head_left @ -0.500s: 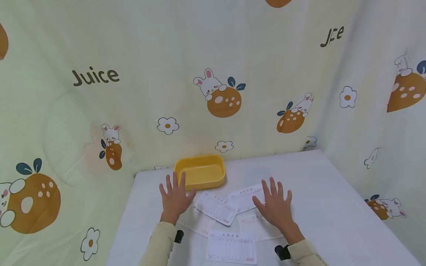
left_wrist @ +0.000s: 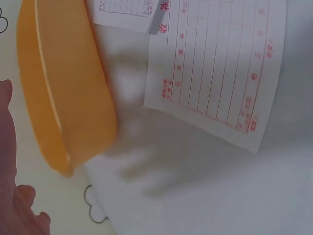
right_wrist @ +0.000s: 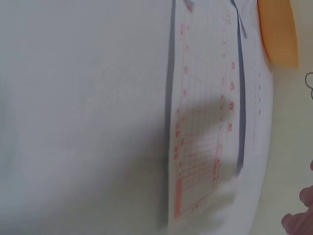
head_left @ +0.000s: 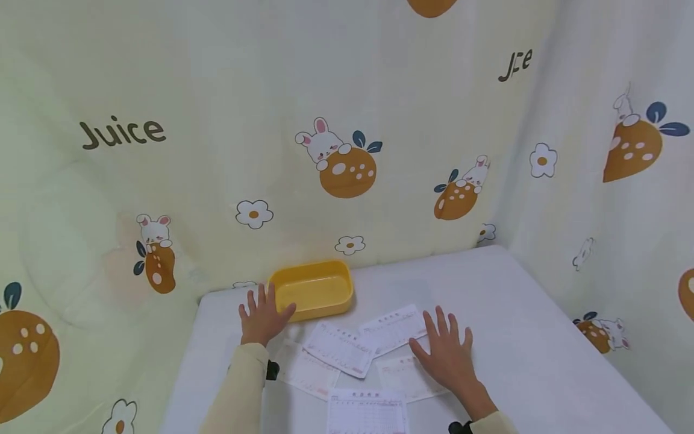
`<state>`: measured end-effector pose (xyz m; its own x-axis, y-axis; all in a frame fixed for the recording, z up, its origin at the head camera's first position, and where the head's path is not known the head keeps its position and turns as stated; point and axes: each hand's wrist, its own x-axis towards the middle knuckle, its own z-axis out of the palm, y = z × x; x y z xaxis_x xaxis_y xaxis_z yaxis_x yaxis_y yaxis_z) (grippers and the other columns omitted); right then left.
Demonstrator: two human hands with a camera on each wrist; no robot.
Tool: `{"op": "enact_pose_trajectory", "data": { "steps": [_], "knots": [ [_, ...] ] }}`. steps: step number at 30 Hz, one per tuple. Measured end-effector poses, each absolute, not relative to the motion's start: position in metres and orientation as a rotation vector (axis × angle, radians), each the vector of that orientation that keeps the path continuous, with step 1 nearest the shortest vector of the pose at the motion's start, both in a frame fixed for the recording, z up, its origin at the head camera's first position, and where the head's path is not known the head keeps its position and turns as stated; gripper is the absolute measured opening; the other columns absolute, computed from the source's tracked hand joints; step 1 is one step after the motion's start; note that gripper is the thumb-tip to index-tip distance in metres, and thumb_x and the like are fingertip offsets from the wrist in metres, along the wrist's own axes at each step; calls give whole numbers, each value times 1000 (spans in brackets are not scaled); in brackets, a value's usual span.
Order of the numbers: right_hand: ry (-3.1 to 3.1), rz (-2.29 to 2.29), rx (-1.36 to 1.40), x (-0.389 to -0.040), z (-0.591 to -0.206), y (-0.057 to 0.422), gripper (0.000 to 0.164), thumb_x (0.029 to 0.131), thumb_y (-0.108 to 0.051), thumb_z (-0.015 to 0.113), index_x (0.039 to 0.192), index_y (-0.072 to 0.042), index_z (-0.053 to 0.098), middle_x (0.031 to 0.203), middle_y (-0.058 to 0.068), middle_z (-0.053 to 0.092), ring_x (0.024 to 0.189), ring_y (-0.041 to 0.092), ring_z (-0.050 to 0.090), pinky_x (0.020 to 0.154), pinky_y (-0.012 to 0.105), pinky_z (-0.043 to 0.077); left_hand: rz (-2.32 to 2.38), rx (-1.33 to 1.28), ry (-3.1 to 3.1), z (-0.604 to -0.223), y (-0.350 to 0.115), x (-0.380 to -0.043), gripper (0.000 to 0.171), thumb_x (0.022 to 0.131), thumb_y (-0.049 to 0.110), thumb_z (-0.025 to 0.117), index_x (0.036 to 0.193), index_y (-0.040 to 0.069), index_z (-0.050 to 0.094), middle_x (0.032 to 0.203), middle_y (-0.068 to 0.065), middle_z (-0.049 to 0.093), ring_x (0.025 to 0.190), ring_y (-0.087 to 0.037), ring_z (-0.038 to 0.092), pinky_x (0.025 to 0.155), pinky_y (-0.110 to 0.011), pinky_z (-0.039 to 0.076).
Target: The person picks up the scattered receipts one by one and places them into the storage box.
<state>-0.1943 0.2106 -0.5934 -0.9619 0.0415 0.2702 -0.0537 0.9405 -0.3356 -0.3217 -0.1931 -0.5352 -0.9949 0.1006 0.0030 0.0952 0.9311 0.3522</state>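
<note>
My left hand (head_left: pixel 264 318), fingers spread, hovers in front of the left end of a yellow tray (head_left: pixel 347 304); its shadow falls on the table in the left wrist view. My right hand (head_left: pixel 449 355) is also spread, over the right side of several printed paper slips. One slip with red print (head_left: pixel 403 380) lies partly beneath it, and a dark-printed slip (head_left: pixel 393 330) is just left of its fingers. Between the hands a slanted slip (head_left: pixel 341 349) overlaps others. A red-printed slip (left_wrist: pixel 215 63) lies near the left wrist. Neither hand holds anything.
The white table (head_left: pixel 520 361) backs onto a curtain (head_left: pixel 217 150) printed with rabbits, oranges and flowers. Nearest me lies another ruled slip (head_left: pixel 367 413). A dark wrist strap (head_left: pixel 459 427) sits by the right sleeve.
The head view has shifted, so the tray, slips and curtain appear further left and slightly lower. Both hands stay spread; the left appears shifted left with the tray.
</note>
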Motion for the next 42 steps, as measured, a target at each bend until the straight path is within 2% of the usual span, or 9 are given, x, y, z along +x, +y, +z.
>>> {"op": "enact_pose_trajectory", "data": {
  "steps": [4,7,12,16,21,25,28,35,42],
  "knots": [
    [-2825,488,17,-195,-593,209,77,102,-47,66,159,1,46,165,33,34,150,58,30,111,84,20,648,27,2994,-544,-207,-322,99,104,61,52,169,-3,13,174,-32,8,157,-59,-1,120,-79,0],
    [-2837,487,11,-195,-593,210,77,103,-46,66,159,1,46,166,33,34,150,58,29,112,83,19,692,-64,2965,-546,-215,-320,102,104,62,53,168,-6,10,174,-32,6,156,-60,-3,118,-81,-1],
    [-2849,516,0,-192,-596,213,75,103,-45,66,157,2,47,164,33,36,149,57,31,112,83,21,720,-125,2941,-549,-222,-316,107,103,66,52,167,-9,10,173,-31,10,156,-61,-2,118,-81,-1],
    [-2886,565,-2,-188,-599,217,71,106,-42,63,156,6,47,161,36,39,146,58,37,111,82,24,758,-140,2934,-547,-223,-316,105,103,62,55,166,-11,11,173,-32,12,155,-61,0,118,-81,1],
    [-2902,690,51,-190,-603,222,57,113,-27,54,153,13,46,155,41,43,141,59,44,108,79,35,781,-143,2941,-542,-220,-323,102,104,56,59,166,-9,12,173,-31,11,156,-61,0,118,-81,2],
    [-2932,761,60,-195,-604,225,51,112,-20,53,150,15,48,152,40,46,139,60,45,106,77,39,775,-139,2932,-541,-213,-330,100,105,55,59,166,-9,13,174,-30,10,156,-59,4,118,-81,7],
    [-2988,776,-4,-197,-607,228,53,110,-22,57,151,12,49,152,37,49,138,60,44,105,79,38,797,-151,2906,-542,-207,-333,100,105,54,61,166,-9,14,174,-30,11,156,-59,9,118,-81,10],
    [-3070,642,-67,-192,-625,231,66,100,-36,75,148,6,56,150,37,48,135,63,40,98,79,37,804,-144,2879,-550,-196,-335,96,106,50,62,165,-11,16,173,-30,13,153,-58,22,116,-82,19],
    [-3017,529,-106,-187,-636,230,72,93,-42,83,142,6,60,149,38,45,133,62,38,99,77,34,828,-156,2851,-555,-185,-337,96,106,50,63,166,-8,15,175,-28,11,152,-55,27,116,-81,21]
  ]
}}
